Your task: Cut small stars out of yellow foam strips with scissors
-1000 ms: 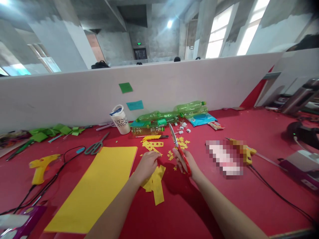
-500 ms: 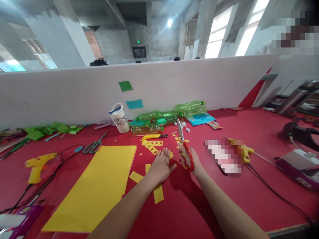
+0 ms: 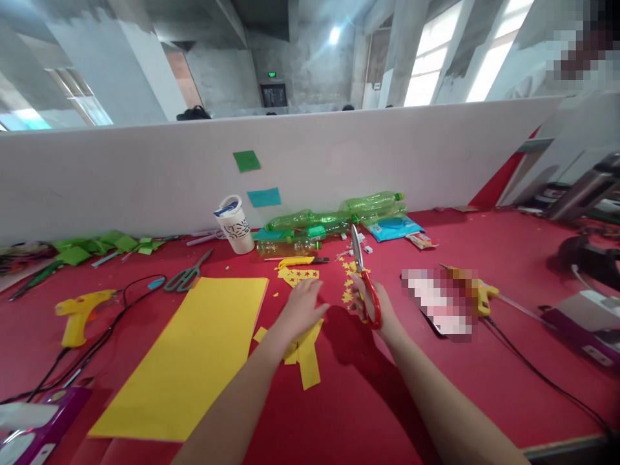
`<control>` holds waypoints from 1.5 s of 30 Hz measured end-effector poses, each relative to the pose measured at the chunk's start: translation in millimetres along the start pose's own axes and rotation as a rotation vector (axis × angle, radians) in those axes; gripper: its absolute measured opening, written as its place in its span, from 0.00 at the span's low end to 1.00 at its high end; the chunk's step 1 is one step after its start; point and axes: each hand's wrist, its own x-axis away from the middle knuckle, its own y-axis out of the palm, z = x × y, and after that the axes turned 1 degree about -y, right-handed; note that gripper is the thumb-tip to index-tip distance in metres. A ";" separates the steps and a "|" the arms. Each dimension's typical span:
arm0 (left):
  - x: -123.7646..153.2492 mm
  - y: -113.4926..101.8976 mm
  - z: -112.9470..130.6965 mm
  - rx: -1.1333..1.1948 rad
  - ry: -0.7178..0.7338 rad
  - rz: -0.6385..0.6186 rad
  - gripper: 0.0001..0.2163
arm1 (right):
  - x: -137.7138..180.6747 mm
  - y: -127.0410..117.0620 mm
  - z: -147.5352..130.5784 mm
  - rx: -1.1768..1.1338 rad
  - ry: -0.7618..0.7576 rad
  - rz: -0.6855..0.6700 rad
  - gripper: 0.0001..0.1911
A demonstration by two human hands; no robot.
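Note:
My right hand (image 3: 375, 307) is closed around the red handles of a pair of scissors (image 3: 364, 278), whose blades point up and away. My left hand (image 3: 300, 310) rests palm down on yellow paper strips (image 3: 304, 358) on the red table, fingers stretched forward. Small yellow cut-out stars (image 3: 349, 284) lie scattered just beyond both hands. A yellow strip with star-shaped holes (image 3: 296, 276) lies a little farther back. A large yellow sheet (image 3: 194, 352) lies flat to the left of my left hand.
Grey scissors (image 3: 186, 276) and a yellow glue gun (image 3: 80, 313) with black cable lie left. A paper cup (image 3: 235, 225) and green plastic bottles (image 3: 334, 219) stand by the white partition (image 3: 145, 174). Another glue gun (image 3: 477, 294) lies right. Green paper scraps (image 3: 97, 248) sit far left.
My left hand slid forward over the strips, then drew back slightly onto them. My right hand moved the scissors a little right and forward, blades turning more upright.

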 end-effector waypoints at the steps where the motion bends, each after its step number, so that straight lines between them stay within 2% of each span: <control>1: 8.3 -10.8 -9.7 0.057 -0.062 -0.004 0.18 | 0.2 0.6 1.1 0.003 0.001 -0.004 0.19; 3: 23.7 -25.5 -24.9 0.136 -0.149 -0.009 0.10 | 0.9 3.2 4.8 0.014 0.006 -0.017 0.19; 5: 36.0 -30.5 -32.5 0.195 -0.151 -0.072 0.09 | 1.4 6.4 10.0 0.031 0.012 -0.031 0.19; 7: 43.6 -28.2 -33.2 0.199 -0.119 -0.124 0.11 | 1.6 9.3 15.2 0.050 0.019 -0.039 0.19; 10: 46.4 -20.4 -28.9 0.161 -0.138 -0.133 0.17 | 1.7 12.1 20.2 0.079 0.030 -0.038 0.18; 16: 42.6 -13.5 -30.4 0.225 -0.112 -0.152 0.07 | 4.0 15.5 21.8 0.124 0.042 -0.066 0.16; 19: 44.1 -15.3 -30.3 0.402 -0.122 -0.160 0.05 | 5.7 16.8 22.9 0.151 0.046 -0.092 0.16; 22: 45.7 -21.7 -25.1 0.790 -0.163 -0.217 0.07 | 8.8 18.0 21.5 0.172 0.053 -0.132 0.16; 24: 45.5 -27.4 -20.7 1.047 -0.207 -0.176 0.14 | 12.4 19.2 18.1 0.179 0.057 -0.169 0.16; 27: 43.0 -32.4 -16.6 1.279 -0.310 -0.016 0.19 | 19.3 21.9 12.1 0.172 0.062 -0.261 0.16; 31: 39.5 -26.4 -18.2 1.429 -0.386 0.100 0.14 | 27.1 25.7 7.7 0.113 0.019 -0.413 0.19; 34: 38.4 -18.2 -22.4 1.441 -0.444 0.159 0.14 | 29.0 26.4 6.3 0.109 -0.018 -0.401 0.20; 40: 38.0 -15.1 -22.5 1.501 -0.494 0.184 0.15 | 24.9 24.5 7.5 0.184 -0.013 -0.314 0.17; 43: 39.0 -19.2 -12.6 1.599 -0.472 0.211 0.11 | 23.5 23.4 11.2 0.169 -0.025 -0.284 0.14; 45: 40.0 -20.3 -3.4 1.605 -0.422 0.091 0.07 | 23.2 22.3 13.4 0.142 -0.045 -0.286 0.15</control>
